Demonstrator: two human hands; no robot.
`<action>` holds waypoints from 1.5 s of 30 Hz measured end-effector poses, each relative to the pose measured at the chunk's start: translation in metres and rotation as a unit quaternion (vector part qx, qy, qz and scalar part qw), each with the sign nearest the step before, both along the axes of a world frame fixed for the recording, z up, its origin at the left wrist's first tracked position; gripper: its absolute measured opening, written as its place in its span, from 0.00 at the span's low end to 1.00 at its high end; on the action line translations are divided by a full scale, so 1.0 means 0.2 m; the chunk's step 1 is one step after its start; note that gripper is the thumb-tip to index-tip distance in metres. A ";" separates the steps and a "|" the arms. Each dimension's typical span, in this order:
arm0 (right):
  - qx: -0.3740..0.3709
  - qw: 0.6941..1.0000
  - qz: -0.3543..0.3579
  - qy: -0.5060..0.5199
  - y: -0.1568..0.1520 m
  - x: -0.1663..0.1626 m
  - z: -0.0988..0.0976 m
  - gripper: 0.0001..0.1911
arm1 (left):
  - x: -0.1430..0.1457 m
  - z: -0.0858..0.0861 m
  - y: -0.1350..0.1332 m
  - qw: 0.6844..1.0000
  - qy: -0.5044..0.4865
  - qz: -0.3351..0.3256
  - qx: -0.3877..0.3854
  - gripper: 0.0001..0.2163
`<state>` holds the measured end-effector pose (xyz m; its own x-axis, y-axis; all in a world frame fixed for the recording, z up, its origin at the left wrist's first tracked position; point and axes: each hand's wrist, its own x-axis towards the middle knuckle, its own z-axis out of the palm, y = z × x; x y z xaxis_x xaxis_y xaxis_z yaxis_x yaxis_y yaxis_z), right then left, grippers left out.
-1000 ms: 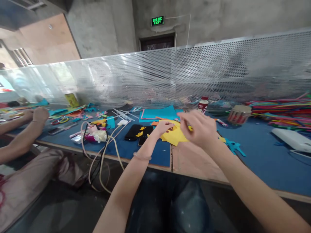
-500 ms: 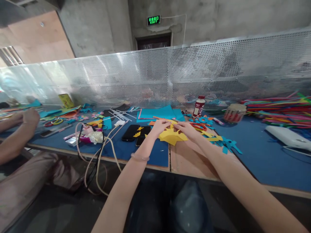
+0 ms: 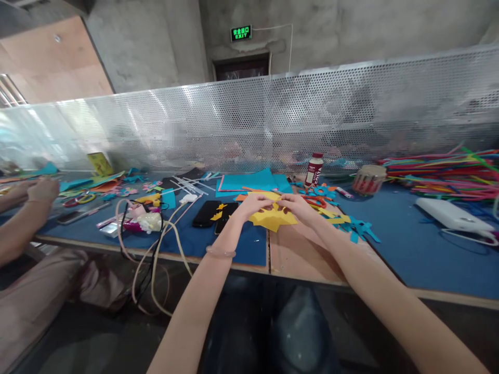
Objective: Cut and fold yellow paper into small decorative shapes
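Blue-topped table [image 3: 251, 254], plywood edge exposed, is backed full width by a perforated metal divider [image 3: 175, 119]; bare concrete wall [image 3: 312, 31] behind. At left, a wood panel [image 3: 58, 62] is leant high; below it, a co-worker's hands [image 3: 41, 189] are held together over the table. A yellow-green box [image 3: 100, 164] is stood near the divider, contents not visible; scissors [image 3: 79, 199] are laid in front. Pale and black cables [image 3: 154, 259] are looped over the front edge. Thin white strips [image 3: 191, 184] are scattered, and two black phones are topped by small pointed yellow cutouts [image 3: 217, 215]. Mid-table, above, a green exit sign [image 3: 241, 33] is mounted. Yellow paper [image 3: 272, 221], creased and jagged-edged, is pinched at its far side by the left hand [image 3: 255, 204] and the right hand [image 3: 298, 205] — both narrow, fingertips nearly meeting. Flat turquoise sheets [image 3: 249, 181] are stacked behind. Further right: red-capped bottle [image 3: 314, 170], then a clear tub [image 3: 368, 181] — reddish contents, too blurred to identify. At far right, multicoloured rods [image 3: 448, 174] are heaped behind a smooth white device [image 3: 454, 215], cable attached.
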<state>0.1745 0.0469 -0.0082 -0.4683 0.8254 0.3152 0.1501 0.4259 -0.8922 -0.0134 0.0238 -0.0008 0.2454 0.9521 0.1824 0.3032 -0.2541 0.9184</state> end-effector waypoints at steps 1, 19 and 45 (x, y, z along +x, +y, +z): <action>0.003 1.000 0.004 -0.004 0.00 0.00 0.00 0.13 | 0.00 0.00 0.00 1.000 0.003 -0.005 0.002 0.14; 0.110 0.988 0.007 -0.109 -0.04 0.07 0.09 0.12 | 0.02 0.03 -0.04 0.998 0.026 -0.053 -0.013 0.14; 0.505 0.841 -0.077 -0.178 -0.04 0.04 0.08 0.10 | 0.01 0.01 0.00 0.998 -0.057 -0.008 0.007 0.14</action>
